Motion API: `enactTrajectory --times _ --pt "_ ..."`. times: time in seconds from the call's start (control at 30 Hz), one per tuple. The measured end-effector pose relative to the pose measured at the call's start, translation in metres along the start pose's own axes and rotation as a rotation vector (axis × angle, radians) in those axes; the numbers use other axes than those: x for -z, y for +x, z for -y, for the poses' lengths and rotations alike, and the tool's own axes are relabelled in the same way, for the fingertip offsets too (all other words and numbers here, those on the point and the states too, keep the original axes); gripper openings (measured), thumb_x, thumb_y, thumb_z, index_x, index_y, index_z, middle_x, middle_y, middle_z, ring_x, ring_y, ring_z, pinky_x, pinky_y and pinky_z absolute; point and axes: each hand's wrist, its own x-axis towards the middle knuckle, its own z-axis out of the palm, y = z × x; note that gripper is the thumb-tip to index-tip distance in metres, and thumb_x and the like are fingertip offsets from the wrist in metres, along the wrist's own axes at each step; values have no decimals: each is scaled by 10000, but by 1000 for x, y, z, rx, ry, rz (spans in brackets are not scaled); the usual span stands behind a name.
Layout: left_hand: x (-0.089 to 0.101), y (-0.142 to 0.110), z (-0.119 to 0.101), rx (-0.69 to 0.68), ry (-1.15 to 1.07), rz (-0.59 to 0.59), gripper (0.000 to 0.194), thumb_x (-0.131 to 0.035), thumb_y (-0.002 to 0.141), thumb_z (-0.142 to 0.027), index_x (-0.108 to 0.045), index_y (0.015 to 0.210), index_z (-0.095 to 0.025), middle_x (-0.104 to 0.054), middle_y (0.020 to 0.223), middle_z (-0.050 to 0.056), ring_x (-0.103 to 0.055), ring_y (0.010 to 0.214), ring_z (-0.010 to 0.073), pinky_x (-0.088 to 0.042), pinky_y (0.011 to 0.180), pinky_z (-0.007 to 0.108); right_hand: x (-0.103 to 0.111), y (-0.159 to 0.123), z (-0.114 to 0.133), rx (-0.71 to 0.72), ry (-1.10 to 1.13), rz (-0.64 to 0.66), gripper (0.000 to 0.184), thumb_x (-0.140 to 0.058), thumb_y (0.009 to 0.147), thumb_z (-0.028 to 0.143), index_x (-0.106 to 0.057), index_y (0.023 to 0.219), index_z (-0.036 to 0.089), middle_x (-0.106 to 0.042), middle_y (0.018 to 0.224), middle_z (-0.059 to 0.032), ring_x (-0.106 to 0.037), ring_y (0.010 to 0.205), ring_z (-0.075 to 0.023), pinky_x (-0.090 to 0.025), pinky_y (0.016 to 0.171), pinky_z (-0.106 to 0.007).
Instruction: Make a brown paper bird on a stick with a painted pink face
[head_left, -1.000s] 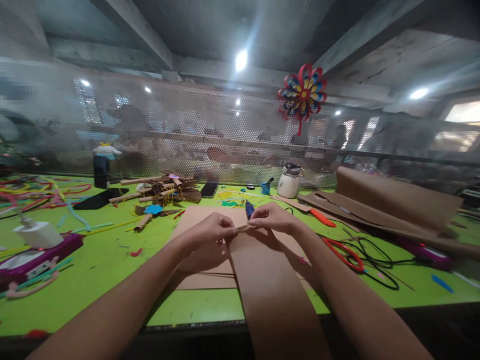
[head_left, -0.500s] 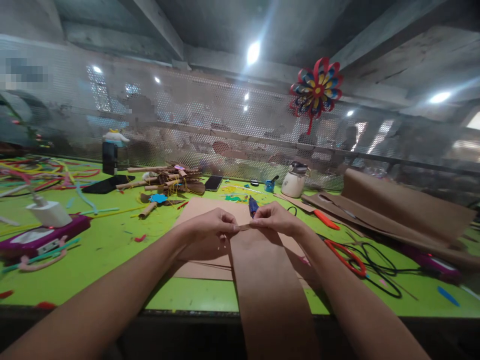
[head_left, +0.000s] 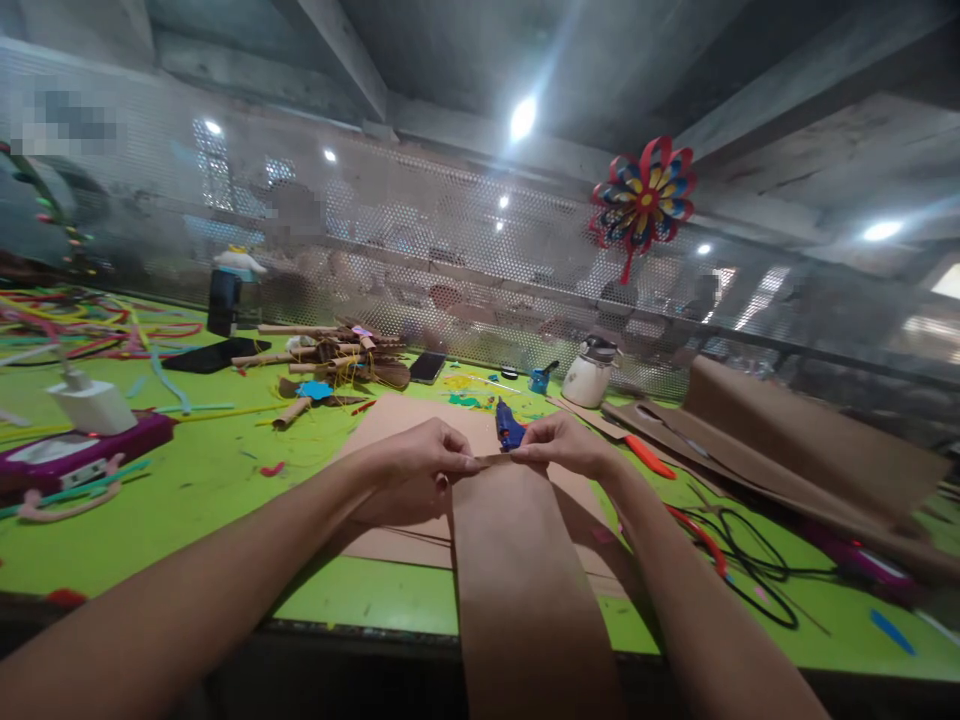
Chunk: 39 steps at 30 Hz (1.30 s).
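Note:
A long strip of brown kraft paper (head_left: 525,580) runs from my fingers down over the table's front edge. My left hand (head_left: 439,450) pinches the left corner of its far end, and my right hand (head_left: 555,443) pinches the right corner. Between the fingertips the end of the strip looks narrowly folded over. Just beyond my right hand lies a blue glue gun (head_left: 508,425), partly hidden by the fingers. Flat sheets of brown paper (head_left: 397,425) rest on the table beneath both hands.
Left stand a purple power strip (head_left: 135,450) with a white charger and loose coloured strips. Rolled-paper sticks (head_left: 330,360), a phone (head_left: 427,367) and a white jug (head_left: 591,372) line the back. Right lie an orange-handled knife (head_left: 649,457), scissors (head_left: 709,540), black cable and large brown paper (head_left: 810,430).
My view has tilted and shifted slightly. Both hands keep their pinch on the paper's end, and my right hand has moved slightly right, leaving more of the glue gun visible.

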Motion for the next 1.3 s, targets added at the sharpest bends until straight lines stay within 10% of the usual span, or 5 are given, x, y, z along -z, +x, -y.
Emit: enactTrajectory --times 0.37,0.7,1.3 --pt "-4 -1 0 122 -357 115 440 -506 801 -552 -606 876 -130 -578 558 36 -542 441 181 -416 462 320 -2 2 -3 7 16 -30 344 -716 633 465 -654 622 127 -558 547 -2 -471 527 -97 -361 520 -241" --pt "-8 3 2 -53 -6 -36 340 -617 734 -420 -545 551 -143 -436 457 -32 -350 450 85 -239 478 244 -4 2 1 45 16 -26 347 -704 651 463 -654 645 120 -564 560 -2 -466 531 -90 -345 517 -233" --pt "0 1 -4 -188 53 -175 366 -542 803 -454 -516 596 -154 -447 537 -27 -372 513 105 -241 512 244 -1 3 -8 58 183 -76 370 -642 708 504 -566 639 148 -506 518 36 -449 474 -69 -347 487 -211"
